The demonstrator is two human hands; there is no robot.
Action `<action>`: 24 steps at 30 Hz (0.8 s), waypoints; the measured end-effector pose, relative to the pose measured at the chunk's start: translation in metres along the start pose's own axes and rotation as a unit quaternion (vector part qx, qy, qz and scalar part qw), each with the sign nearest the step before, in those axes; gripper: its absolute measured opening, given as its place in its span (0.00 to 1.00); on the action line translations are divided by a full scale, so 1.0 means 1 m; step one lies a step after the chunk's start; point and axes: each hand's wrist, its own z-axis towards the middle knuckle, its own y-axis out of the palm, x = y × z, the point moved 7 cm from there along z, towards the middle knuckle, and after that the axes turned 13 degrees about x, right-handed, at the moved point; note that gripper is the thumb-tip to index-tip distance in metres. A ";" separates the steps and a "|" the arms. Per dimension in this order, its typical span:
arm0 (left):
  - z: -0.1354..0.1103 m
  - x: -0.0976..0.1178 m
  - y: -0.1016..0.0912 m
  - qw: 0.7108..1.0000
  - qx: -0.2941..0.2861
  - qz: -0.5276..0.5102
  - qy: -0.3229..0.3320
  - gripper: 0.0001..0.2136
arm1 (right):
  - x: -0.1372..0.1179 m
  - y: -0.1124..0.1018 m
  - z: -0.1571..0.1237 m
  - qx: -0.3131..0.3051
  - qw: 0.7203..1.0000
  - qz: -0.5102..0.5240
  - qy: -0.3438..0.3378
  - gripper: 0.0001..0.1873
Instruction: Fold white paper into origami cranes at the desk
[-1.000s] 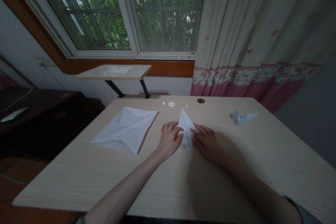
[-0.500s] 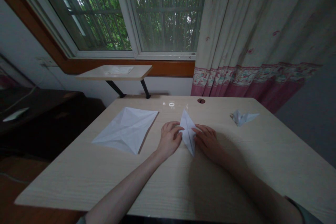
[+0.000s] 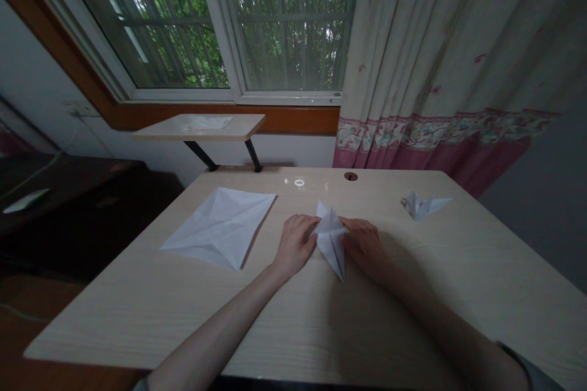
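A white folded paper piece (image 3: 331, 239), kite-shaped with a pointed lower tip, lies at the middle of the light wooden table (image 3: 321, 324). My left hand (image 3: 296, 243) grips its left edge with curled fingers. My right hand (image 3: 365, 244) holds its right side, fingers bent onto the paper. The upper part of the piece is bent over toward me.
A creased, unfolded white sheet (image 3: 221, 226) lies on the table to the left. A small finished folded paper figure (image 3: 422, 204) sits at the far right. A cable hole (image 3: 351, 176) is near the far edge. A small side table (image 3: 202, 126) stands under the window, a curtain (image 3: 449, 55) at right.
The top point of the folded piece has come down toward me, and the piece has shifted slightly nearer and to the right. Both hands stayed on it.
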 end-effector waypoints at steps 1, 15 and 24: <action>0.000 0.001 0.000 1.000 -0.003 -0.005 0.005 0.10 | -0.001 -0.002 0.001 0.008 1.000 0.014 -0.002 0.22; 0.003 0.013 -0.003 0.996 -0.033 -0.082 -0.004 0.16 | 0.003 -0.014 0.003 0.041 0.991 0.110 0.065 0.18; -0.003 0.005 0.008 0.999 -0.038 -0.034 -0.011 0.08 | 0.003 -0.003 0.000 -0.018 0.998 0.057 0.036 0.18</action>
